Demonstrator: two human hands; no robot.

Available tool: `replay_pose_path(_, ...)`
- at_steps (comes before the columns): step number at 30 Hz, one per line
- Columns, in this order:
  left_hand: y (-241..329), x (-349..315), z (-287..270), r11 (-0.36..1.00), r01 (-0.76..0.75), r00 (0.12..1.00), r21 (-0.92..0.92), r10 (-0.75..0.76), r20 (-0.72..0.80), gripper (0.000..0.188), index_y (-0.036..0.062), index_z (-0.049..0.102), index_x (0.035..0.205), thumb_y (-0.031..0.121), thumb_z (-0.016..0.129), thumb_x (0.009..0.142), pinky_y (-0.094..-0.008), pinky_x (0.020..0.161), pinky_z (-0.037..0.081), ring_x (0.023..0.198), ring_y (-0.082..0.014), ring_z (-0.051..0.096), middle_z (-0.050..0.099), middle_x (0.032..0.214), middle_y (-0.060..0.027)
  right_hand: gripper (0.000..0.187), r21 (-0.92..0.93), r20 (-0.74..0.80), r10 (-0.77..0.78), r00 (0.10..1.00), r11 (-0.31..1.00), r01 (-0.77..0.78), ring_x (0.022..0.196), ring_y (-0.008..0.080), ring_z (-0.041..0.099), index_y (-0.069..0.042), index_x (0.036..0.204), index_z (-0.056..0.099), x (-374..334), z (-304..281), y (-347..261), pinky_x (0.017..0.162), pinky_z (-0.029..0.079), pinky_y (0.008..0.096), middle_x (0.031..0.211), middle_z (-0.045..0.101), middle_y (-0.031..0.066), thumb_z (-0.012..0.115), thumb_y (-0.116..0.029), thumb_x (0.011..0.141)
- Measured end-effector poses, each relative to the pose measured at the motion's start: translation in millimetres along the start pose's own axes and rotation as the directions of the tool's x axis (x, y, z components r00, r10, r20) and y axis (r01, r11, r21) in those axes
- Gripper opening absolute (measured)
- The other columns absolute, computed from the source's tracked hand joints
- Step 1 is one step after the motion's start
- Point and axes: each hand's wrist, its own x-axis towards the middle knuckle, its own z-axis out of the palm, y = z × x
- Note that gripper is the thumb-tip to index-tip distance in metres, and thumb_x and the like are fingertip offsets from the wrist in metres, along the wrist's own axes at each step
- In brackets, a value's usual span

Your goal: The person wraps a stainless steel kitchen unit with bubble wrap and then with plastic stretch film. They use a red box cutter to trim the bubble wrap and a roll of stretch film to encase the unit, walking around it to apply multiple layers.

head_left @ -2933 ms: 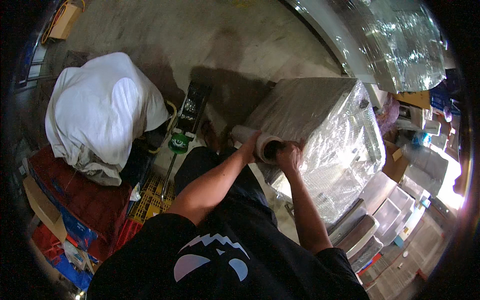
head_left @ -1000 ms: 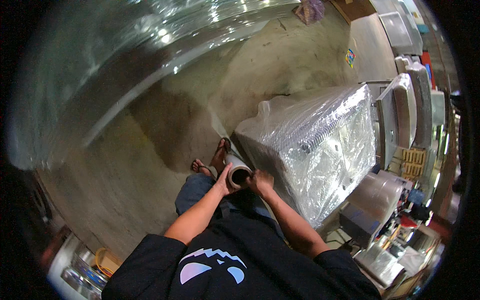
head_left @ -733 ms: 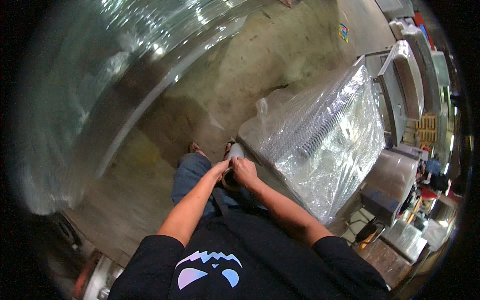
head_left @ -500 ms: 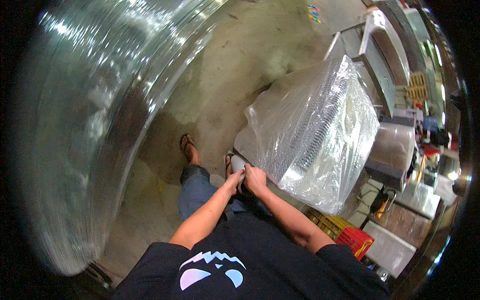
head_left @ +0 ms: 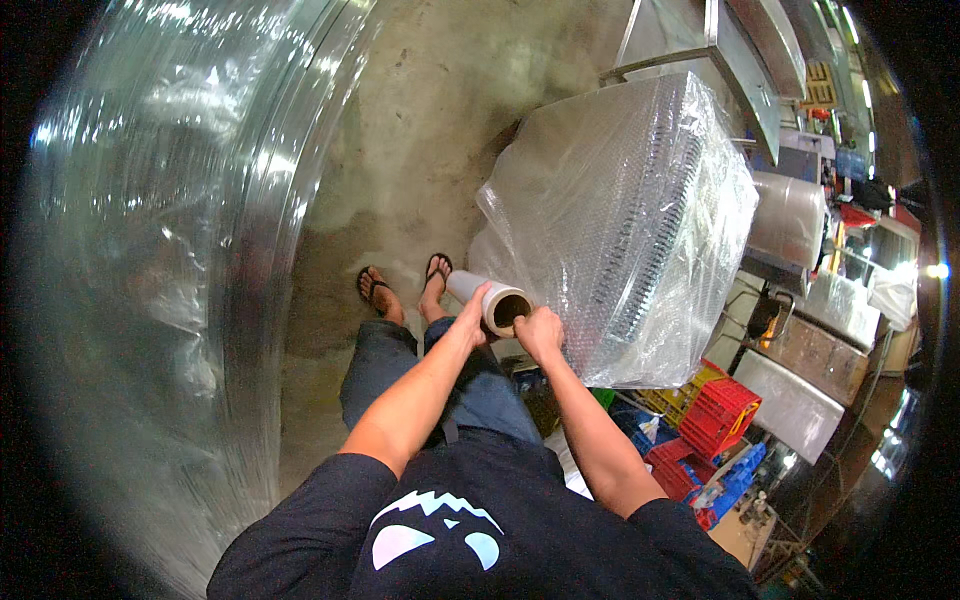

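Note:
Both hands hold a roll of clear stretch film in front of my legs. Its hollow cardboard core faces me, and the roll points away and to the left. My left hand is closed along the near side of the roll. At the core's right edge, my right hand grips the rim with its fingers curled. Just beyond the right hand stands a large object wrapped in bubble wrap and clear film, with a dark ridged strip showing through. What it is underneath I cannot make out.
A tall film-wrapped load fills the left side. Concrete floor runs between the two wrapped things. Red crates and a yellow crate stand at the lower right. Behind the wrapped object is a metal frame; metal-topped benches line the right.
The roll has tipped so its open core now shows toward me. My right hand has shifted right, to the core's rim. My right foot has stepped forward, and the view has shifted.

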Motion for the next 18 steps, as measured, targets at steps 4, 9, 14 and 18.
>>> replay_pose_path(4,47.8,19.9,1.9,0.795,-0.227,0.97,0.562,0.235,0.06,0.059,-0.0011,0.061,0.123,0.048,0.067,0.092,-0.0409,0.086,0.054,0.097,-0.0287,0.068,0.069,0.112,-0.0155,0.024,0.031,-0.14,-0.188,0.972,0.981,0.194,0.09,0.0455,0.071,-0.01,0.1,0.077,29.1,-7.8,-42.3,0.083,0.057,0.052,0.09,0.073,0.0247,0.066,-0.018,0.08)
replay_pose_path(9,87.9,27.2,7.8,0.219,-0.498,0.422,0.839,0.907,0.013,0.06,-0.0023,0.054,0.132,0.044,0.066,0.095,-0.0343,0.104,0.045,0.122,-0.0242,0.057,0.058,0.135,-0.015,0.025,0.033,0.049,-0.216,0.975,0.976,0.214,0.091,0.0453,0.07,-0.003,0.093,0.076,89.2,-33.4,-60.1,0.082,0.057,0.053,0.091,0.072,0.0273,0.064,-0.021,0.081)
replay_pose_path(14,81.2,22.5,64.3,0.989,-0.147,0.988,-0.018,0.147,-0.045,0.089,0.013,0.048,0.145,0.08,0.053,0.086,-0.0519,0.09,0.055,0.118,-0.0314,0.061,0.059,0.134,-0.0151,0.034,0.223,0.12,0.063,0.991,0.971,-0.088,0.094,0.0477,0.069,0.003,0.091,0.075,109.3,-56.1,-46.4,0.087,0.054,0.0547,0.096,0.071,0.0309,0.065,-0.028,0.081)
replay_pose_path(18,129.3,35.1,101.9,0.97,-0.184,0.948,0.16,0.218,-0.231,0.071,0.0128,0.049,0.143,0.049,0.073,0.086,-0.0497,0.089,0.057,0.106,-0.0298,0.067,0.064,0.128,-0.0142,0.031,0.319,-0.013,0.077,0.997,0.945,-0.069,0.1,0.0454,0.068,-0.001,0.107,0.071,124.8,-75.0,-58.4,0.09,0.053,0.0536,0.097,0.072,0.0252,0.067,-0.013,0.078)
